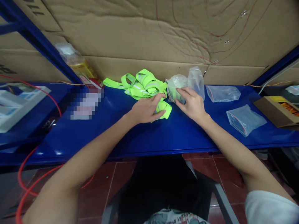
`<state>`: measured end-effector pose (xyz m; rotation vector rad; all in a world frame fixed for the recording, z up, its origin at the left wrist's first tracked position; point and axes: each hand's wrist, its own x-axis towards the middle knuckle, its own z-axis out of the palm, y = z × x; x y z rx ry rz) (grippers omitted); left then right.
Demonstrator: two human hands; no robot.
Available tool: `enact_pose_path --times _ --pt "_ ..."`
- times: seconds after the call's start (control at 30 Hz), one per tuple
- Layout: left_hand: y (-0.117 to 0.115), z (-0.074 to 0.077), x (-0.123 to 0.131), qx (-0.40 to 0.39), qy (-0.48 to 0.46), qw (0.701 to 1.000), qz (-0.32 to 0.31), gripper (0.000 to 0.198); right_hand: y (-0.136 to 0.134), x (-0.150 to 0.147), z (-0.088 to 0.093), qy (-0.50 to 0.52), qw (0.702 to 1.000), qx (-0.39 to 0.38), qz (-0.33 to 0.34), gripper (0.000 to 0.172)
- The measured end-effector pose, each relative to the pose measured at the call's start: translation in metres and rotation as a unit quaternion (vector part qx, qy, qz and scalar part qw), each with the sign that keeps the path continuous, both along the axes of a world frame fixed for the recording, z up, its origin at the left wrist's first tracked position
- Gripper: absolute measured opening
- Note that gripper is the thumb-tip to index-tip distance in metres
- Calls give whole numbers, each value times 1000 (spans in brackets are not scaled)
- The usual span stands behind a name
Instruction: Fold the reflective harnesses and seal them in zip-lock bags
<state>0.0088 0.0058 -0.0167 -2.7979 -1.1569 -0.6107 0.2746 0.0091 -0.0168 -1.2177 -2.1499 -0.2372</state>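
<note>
Your left hand (146, 109) lies on the blue table (163, 137) with its fingers curled around a folded bundle (165, 109) of neon-green strap, thumb pressed against its near side. Just behind the bundle, a loose pile of straps (142, 83) sits against the cardboard wall (149, 40).

Your right hand (192, 105) rests on a filled bag (175, 84) just right of the bundle. Its fingers are stretched and slightly spread over the plastic. The thumb is hidden, so you cannot tell whether it pinches the bag.

Two flat bags (223, 93) (245, 119) lie further right, well apart from your hands, with an open box (274, 115) beyond them. A bottle (76, 62) stands at the back left, and a red cable (23, 174) loops below the table's left end.
</note>
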Motion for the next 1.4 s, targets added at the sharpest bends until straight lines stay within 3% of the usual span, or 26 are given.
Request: enact_pose_path --times 0.17,0.3,0.4,0.53,0.63,0.77,0.9,1.2,1.4 --pt "-5 -5 6 41 -43 997 -43 56 0 -5 -12 8 998 -47 40 50" --pt "0 -12 8 45 -112 993 -7 59 3 -6 -18 72 988 -70 115 50" --pt "7 -17 5 40 -176 983 30 58 4 -6 -18 99 985 -53 133 45" --pt "14 -21 3 33 -237 970 35 58 2 -9 -17 124 979 -52 153 37" --pt "15 -24 6 34 -242 969 44 62 0 -10 -19 176 972 -71 140 34" --pt "13 -28 12 49 -238 966 87 64 -3 -11 -21 218 964 -73 135 52" --pt "11 -30 13 60 -225 965 122 58 -4 -14 -21 199 965 -45 165 36" --pt "10 -25 16 125 -215 966 68 47 -1 -18 -25 213 961 29 172 30" --pt "7 -27 20 101 -209 967 103 49 -6 -23 -23 207 962 17 178 27"
